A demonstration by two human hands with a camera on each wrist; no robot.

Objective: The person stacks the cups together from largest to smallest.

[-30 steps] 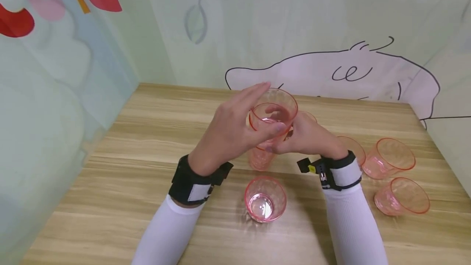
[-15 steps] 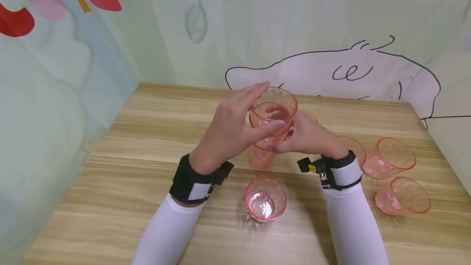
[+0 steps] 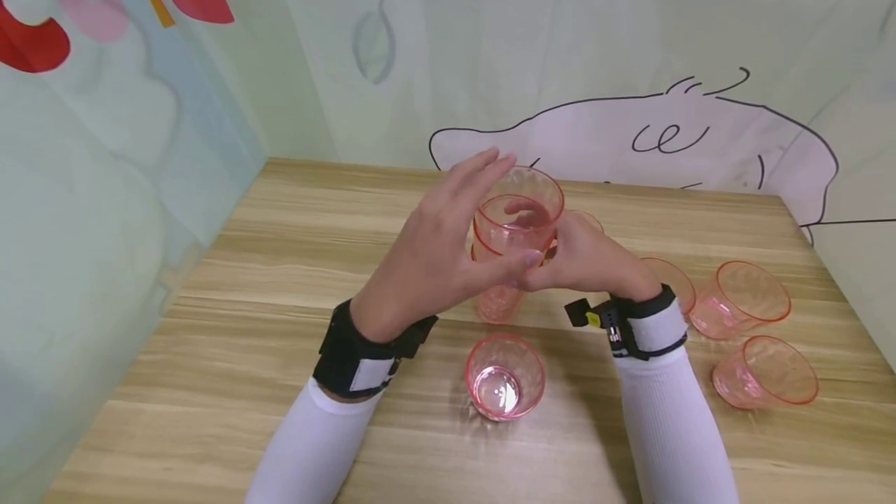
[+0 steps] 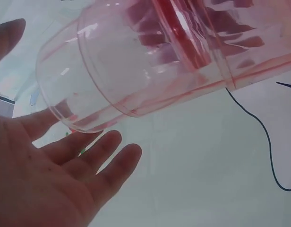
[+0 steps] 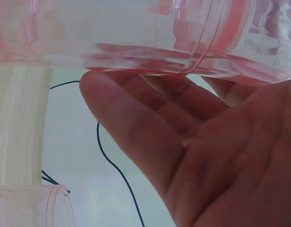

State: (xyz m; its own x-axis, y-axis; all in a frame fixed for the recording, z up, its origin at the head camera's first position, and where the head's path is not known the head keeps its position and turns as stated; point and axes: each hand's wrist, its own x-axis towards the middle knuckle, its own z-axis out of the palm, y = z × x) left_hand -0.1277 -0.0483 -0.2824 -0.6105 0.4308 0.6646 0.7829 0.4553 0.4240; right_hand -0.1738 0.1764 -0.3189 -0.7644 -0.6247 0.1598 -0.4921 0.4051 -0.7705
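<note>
A tall stack of clear pink plastic cups stands upright in the middle of the table, rims facing up. My right hand holds its upper part from the right, thumb in front and fingers behind. To the left of the upper rims is my left hand, its fingers spread and extended. The left wrist view shows its palm facing the top cup, with a gap between thumb and cup. In the right wrist view the right fingers lie along the stack's side.
A single pink cup stands on the wood-grain table in front of the stack. Several more stand on the right, including one cup and a nearer cup. A printed cloth backdrop rises behind the table.
My left hand has loosened: its thumb has slid down from the upper rims, its fingers have straightened, and its wrist has shifted slightly left. The right hand and the stack look unmoved.
</note>
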